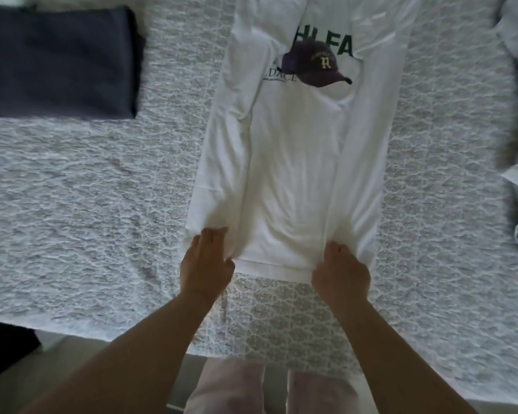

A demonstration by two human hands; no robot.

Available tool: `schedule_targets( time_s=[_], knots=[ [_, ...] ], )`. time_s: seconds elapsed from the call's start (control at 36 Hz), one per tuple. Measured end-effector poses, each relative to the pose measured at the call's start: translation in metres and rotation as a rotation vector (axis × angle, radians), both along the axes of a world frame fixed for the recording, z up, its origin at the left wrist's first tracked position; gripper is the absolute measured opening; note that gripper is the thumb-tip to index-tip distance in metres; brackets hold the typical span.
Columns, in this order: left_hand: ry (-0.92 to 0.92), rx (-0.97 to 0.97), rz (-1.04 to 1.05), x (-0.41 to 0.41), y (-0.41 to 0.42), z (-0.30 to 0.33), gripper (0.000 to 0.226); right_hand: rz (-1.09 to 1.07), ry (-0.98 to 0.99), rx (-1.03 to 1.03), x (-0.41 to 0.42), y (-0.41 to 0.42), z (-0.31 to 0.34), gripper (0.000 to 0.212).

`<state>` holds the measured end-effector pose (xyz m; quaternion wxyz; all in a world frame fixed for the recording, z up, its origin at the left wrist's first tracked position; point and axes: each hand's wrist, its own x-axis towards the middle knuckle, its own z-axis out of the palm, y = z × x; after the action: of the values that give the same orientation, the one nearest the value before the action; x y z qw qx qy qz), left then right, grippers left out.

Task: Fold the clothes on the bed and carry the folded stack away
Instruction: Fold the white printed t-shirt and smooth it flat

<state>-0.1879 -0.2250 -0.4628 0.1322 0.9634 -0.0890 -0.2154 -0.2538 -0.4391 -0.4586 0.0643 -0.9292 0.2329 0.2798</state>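
Patterned bed, white shirt hem in both grips, left hand, right hand

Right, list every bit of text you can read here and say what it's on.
"HLEA": green letters on the white shirt, cut off by a fold.
"DACE": small dark print on the shirt, partly hidden.
"R": yellow letter on the printed purple cap.
Arched text above the R: too small to read.

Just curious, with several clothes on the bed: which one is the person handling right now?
The white shirt; both hands grip its near hem. The folded dark garment at far left lies untouched.
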Motion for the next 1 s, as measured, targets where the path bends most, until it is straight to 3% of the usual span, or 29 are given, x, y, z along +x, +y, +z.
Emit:
schedule_targets(
  time_s=[0.11,0.22,0.31,0.39,0.67,0.86,1.0],
  knots=[
    [-0.01,-0.028,-0.015,0.007,0.002,0.002,0.039,0.012,-0.052,0.023,-0.006,-0.005,0.001,0.024],
    [0.016,-0.068,-0.218,0.009,0.013,0.003,0.039,0.049,-0.211,0.094,-0.017,-0.007,0.003,0.017],
    [-0.029,-0.017,-0.46,0.008,0.023,0.0,0.057,0.12,-0.296,0.111,-0.031,-0.006,0.0,0.044],
    [-0.113,0.035,-0.56,0.006,0.03,-0.005,0.066,0.141,-0.304,0.136,-0.04,-0.004,-0.006,0.068],
    [-0.218,0.004,-0.52,0.008,0.025,-0.01,0.061,0.121,-0.36,0.11,-0.038,0.001,-0.012,0.074],
    [-0.153,-0.04,-0.438,0.031,0.017,0.005,0.046,0.141,-0.474,0.233,-0.021,-0.031,0.008,0.048],
    [-0.064,-0.075,-0.471,0.032,0.012,0.038,0.036,0.088,-0.266,0.315,-0.005,-0.047,0.04,0.04]
  ],
)
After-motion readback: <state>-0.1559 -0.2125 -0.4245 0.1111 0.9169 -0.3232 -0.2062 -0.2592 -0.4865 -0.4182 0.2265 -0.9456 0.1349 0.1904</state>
